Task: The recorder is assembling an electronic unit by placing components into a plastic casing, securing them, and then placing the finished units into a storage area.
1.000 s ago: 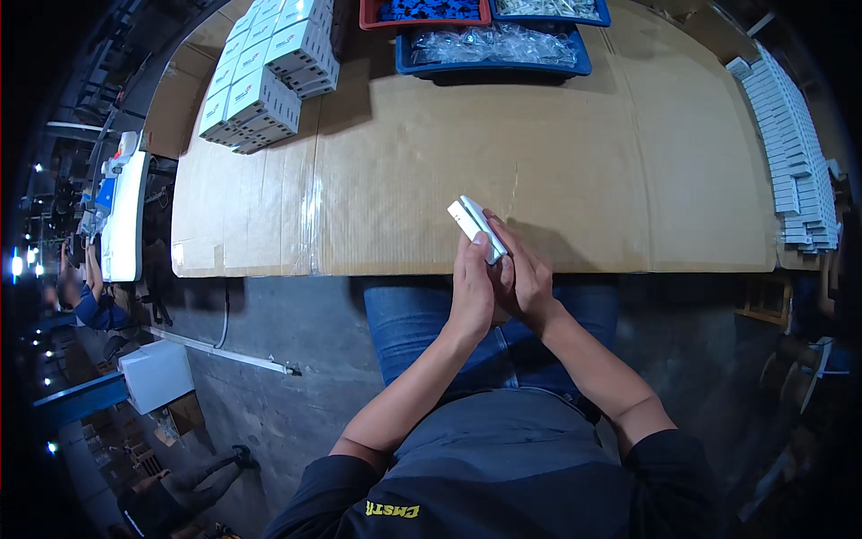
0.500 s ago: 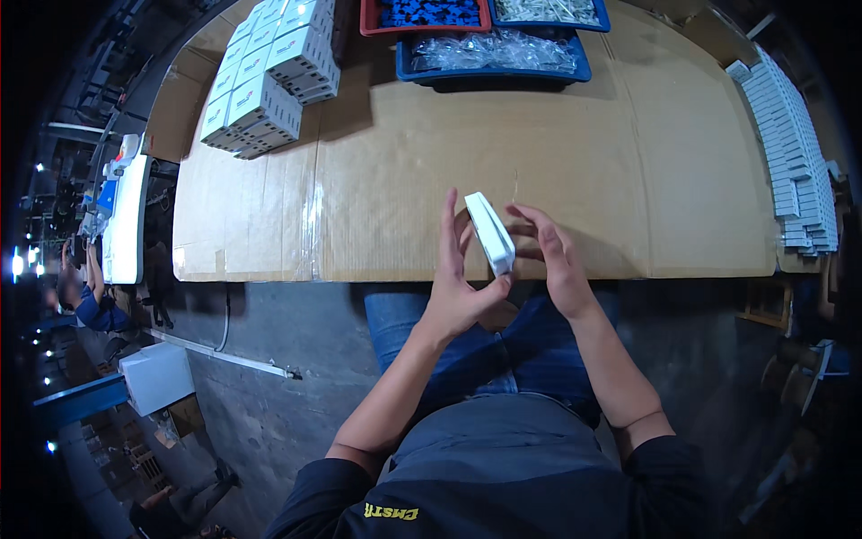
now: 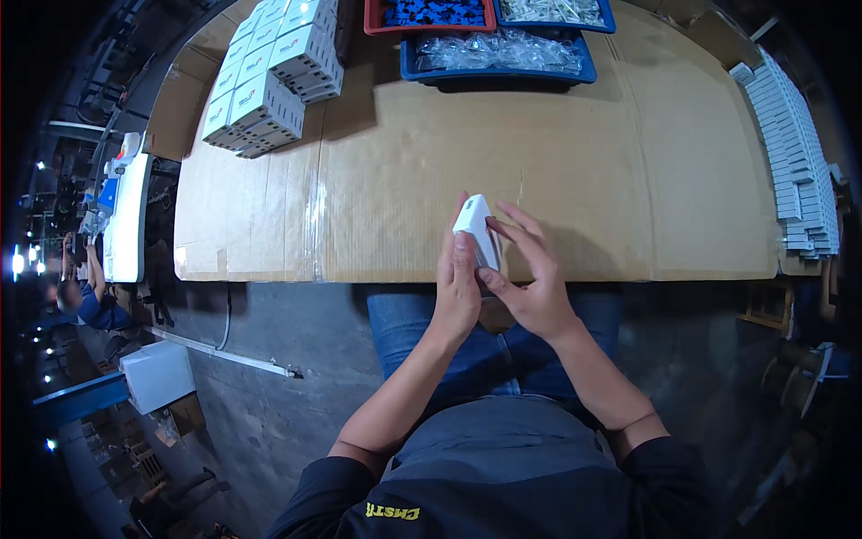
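A small flat white box [image 3: 474,223] is held upright and slightly tilted above the near edge of the cardboard-covered table [image 3: 431,180]. My left hand [image 3: 456,296] grips its left side, with the thumb lying along the near face and the fingers behind. On the other side, my right hand [image 3: 539,296] has its thumb at the box's lower end and a fingertip against the right edge. The other right fingers stick out away from it. Whatever is inside the box cannot be seen.
Stacked white cartons [image 3: 260,103] stand at the back left. A blue tray [image 3: 498,79] of clear plastic bags sits at the back, before a red tray [image 3: 431,30] of blue parts and another blue tray [image 3: 613,20]. Small white boxes [image 3: 790,153] line the right edge. Co-workers are far left.
The white box has turned in my left hand, showing another face. My left thumb has moved up onto it. My right hand has come in from the right and now touches the box.
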Tool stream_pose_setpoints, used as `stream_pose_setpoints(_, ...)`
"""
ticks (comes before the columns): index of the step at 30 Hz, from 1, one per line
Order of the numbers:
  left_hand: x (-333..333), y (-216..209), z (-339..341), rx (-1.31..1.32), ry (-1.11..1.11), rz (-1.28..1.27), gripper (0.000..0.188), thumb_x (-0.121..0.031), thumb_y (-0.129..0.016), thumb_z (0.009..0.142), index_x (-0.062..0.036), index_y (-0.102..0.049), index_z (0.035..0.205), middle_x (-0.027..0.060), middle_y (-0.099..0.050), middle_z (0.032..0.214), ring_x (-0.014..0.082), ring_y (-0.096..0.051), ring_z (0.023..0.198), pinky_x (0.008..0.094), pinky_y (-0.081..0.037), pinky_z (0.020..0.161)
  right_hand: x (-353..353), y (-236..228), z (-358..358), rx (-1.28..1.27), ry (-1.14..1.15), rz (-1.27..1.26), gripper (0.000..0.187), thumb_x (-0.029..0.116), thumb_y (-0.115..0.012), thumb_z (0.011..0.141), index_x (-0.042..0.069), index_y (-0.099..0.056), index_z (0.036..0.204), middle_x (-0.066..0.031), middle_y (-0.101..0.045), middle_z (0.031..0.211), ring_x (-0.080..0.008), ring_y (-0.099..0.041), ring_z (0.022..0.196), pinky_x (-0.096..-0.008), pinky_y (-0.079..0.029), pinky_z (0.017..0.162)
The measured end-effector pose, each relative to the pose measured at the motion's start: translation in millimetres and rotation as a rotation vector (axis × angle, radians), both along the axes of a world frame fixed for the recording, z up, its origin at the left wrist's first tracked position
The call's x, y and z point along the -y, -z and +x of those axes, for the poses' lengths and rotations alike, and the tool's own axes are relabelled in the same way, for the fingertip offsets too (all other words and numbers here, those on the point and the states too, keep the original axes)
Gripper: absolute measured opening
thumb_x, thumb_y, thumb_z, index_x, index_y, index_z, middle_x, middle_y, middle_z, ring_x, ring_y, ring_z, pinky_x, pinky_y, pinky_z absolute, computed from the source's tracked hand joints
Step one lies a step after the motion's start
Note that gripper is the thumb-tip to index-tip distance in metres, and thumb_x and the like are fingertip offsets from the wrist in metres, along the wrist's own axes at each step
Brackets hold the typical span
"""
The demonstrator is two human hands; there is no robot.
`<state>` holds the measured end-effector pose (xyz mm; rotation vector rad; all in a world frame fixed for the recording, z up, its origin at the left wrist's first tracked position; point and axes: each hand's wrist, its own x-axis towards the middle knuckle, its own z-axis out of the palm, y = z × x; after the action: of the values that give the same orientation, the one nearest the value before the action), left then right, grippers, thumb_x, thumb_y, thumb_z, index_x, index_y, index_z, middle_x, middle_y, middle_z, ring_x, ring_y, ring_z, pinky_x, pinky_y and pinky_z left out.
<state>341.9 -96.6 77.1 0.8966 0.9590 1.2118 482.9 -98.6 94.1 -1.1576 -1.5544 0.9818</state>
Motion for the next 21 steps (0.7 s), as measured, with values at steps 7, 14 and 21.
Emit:
stream_pose_setpoints(7, -4, 8, 1, -0.073, -0.113, 0.14, 0.073, -0.053, -0.038, 0.112, 0.0014, -0.033, 0.161, 0.0123, -0.048, 0.145, 0.0212, -0.046, 0.136, 0.0356, -0.036, 0.115, 9, 3, -16, 0.109, 0.029, 0.179, 0.052, 0.019, -0.071, 0.098, -0.007, -0.058, 0.142, -0.0253, -0.058, 0.147, -0.0375, -0.067, 0.124, -0.0397, -0.056, 0.098)
stream_pose_setpoints(14, -2, -13, 1, -0.406, -0.172, 0.44, 0.08, -0.058, -0.037, 0.11, 0.0053, -0.035, 0.159, 0.0151, -0.051, 0.138, 0.0217, -0.048, 0.122, 0.0356, -0.039, 0.108, 12, 8, -16, 0.29, 0.031, 0.345, 0.047, 0.015, -0.062, 0.103, -0.01, -0.057, 0.142, -0.0281, -0.057, 0.146, -0.0397, -0.071, 0.114, -0.039, -0.061, 0.088)
stream_pose_setpoints(21, 4, 6, -3, -0.279, -0.136, 0.287, 0.082, -0.058, -0.036, 0.11, 0.0061, -0.032, 0.16, 0.0165, -0.052, 0.136, 0.0235, -0.047, 0.124, 0.0362, -0.038, 0.108, 16, 11, -17, 0.318, 0.043, 0.386, 0.045, 0.012, -0.059, 0.104, -0.011, -0.056, 0.142, -0.0296, -0.057, 0.145, -0.0403, -0.072, 0.113, -0.0395, -0.061, 0.087)
